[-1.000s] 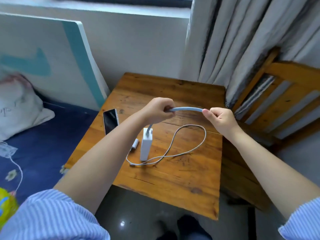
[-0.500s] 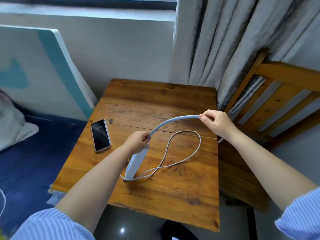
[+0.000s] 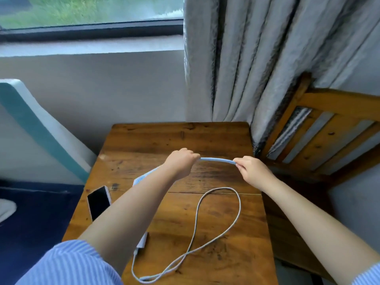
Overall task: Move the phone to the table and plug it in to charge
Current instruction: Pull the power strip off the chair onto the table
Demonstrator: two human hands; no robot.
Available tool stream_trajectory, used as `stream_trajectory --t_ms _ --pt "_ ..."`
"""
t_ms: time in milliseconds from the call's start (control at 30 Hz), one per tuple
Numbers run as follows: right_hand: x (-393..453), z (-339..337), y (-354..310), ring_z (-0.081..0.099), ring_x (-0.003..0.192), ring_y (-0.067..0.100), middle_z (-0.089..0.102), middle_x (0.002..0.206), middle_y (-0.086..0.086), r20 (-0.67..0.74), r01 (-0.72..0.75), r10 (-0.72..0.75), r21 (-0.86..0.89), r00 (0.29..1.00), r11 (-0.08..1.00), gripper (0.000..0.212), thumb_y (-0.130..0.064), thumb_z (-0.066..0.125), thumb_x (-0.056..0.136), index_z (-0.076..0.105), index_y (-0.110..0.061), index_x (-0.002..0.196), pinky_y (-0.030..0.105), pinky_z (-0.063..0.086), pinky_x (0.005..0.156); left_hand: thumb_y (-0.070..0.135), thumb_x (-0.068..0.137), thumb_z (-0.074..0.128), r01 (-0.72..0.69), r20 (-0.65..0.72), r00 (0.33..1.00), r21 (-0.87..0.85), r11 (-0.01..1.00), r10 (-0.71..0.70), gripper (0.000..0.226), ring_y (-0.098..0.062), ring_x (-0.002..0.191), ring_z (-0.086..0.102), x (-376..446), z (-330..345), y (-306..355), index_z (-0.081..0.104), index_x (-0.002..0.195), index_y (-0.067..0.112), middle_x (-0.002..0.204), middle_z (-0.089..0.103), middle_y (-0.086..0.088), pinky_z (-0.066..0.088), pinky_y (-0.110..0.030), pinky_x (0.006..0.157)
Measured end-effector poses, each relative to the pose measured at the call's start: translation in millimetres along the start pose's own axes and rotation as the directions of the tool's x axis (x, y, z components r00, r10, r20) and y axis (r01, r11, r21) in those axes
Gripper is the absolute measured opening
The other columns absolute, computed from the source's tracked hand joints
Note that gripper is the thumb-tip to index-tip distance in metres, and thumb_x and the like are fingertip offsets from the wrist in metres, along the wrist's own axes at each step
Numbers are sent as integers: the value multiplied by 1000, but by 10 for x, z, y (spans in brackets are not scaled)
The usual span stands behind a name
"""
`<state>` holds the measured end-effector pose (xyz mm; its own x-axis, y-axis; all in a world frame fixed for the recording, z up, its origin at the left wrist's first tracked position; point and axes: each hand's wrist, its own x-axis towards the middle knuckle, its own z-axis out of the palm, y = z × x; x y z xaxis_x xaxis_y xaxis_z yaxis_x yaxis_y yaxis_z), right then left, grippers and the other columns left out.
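The flat black phone (image 3: 98, 202) lies on the brown wooden table (image 3: 205, 138), its long side pointing away. Left hand (image 3: 181, 161) and right hand (image 3: 253, 171) both grip a thick blue cord (image 3: 216, 160). A thin white cable (image 3: 205, 233) loops nearby.

I'm looking into a home bedroom: grey curtains (image 3: 257, 64) are hanging beside a window (image 3: 90, 15), a small wooden table (image 3: 181, 138) is sitting between a blue-sheeted bed (image 3: 35, 219) and a slatted wooden chair (image 3: 329, 128).
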<state>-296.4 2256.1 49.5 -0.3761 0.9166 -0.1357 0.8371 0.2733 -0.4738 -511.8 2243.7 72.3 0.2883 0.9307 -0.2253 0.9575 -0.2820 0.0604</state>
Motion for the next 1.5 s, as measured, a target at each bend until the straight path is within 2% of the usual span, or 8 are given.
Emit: stream_trajectory --t_ms 300,600,833,1000,1133,1267,1400,1500 --pt "392 634 380 57 93 30 60 103 13 -51 -233 228 -214 972 949 29 -17 39 95 53 -12 120 38 50 76 9 91 42 -135 128 984 103 986 121 40 -26 113 45 918 672 -188 45 130 18 119 57 -9 39 -37 92" --pt "496 1027 717 49 105 32 55 112 15 -61 -346 351 -392 934 853 34 -8 41 93 47 -16 126 41 45 86 14 92 42 -176 117 980 142 974 160 36 -28 115 43 1241 1317 -50 49 127 16 122 56 -12 39 -38 92" --pt "503 1189 755 48 111 33 56 118 16 -130 -415 397 -395 909 820 34 -8 42 93 48 -13 126 44 42 92 15 93 42 -113 12 993 -27 993 114 32 -30 119 41 1169 1494 -96 50 123 11 127 53 -12 32 -41 101" --pt "323 1169 614 43 121 36 53 127 22 -256 -419 354 -271 899 867 34 -10 47 90 50 -3 123 51 33 103 16 91 45 -92 -147 987 -142 986 71 35 -32 128 34 730 1464 -271 46 123 4 137 44 -18 31 -44 102" --pt "135 1280 277 44 120 38 55 123 25 -255 -246 190 -209 948 947 28 -4 52 85 59 2 112 52 34 103 14 89 48 55 -92 993 -143 988 -69 34 -32 127 35 155 1488 -482 47 122 6 138 43 -15 36 -40 99" --pt "-121 1528 -223 53 109 42 63 107 27 -128 -3 -12 -117 992 993 21 4 59 77 65 6 97 52 41 97 19 89 46 272 62 962 -157 949 -265 32 -33 114 43 -620 1595 -621 49 119 7 125 52 -14 43 -42 86" --pt "-485 1827 -580 63 90 43 69 87 26 13 251 -250 -70 968 966 17 10 69 65 69 6 81 55 49 84 30 90 48 514 176 857 -220 829 -484 35 -32 110 47 -1393 1783 -595 48 117 8 116 54 -13 46 -42 83" --pt "-694 1977 -659 66 85 41 70 83 24 63 307 -303 -59 951 950 17 9 72 63 69 4 79 55 51 80 35 85 57 665 235 746 -310 680 -623 51 -30 114 43 -1733 1913 -491 39 126 11 125 46 -12 46 -40 89"
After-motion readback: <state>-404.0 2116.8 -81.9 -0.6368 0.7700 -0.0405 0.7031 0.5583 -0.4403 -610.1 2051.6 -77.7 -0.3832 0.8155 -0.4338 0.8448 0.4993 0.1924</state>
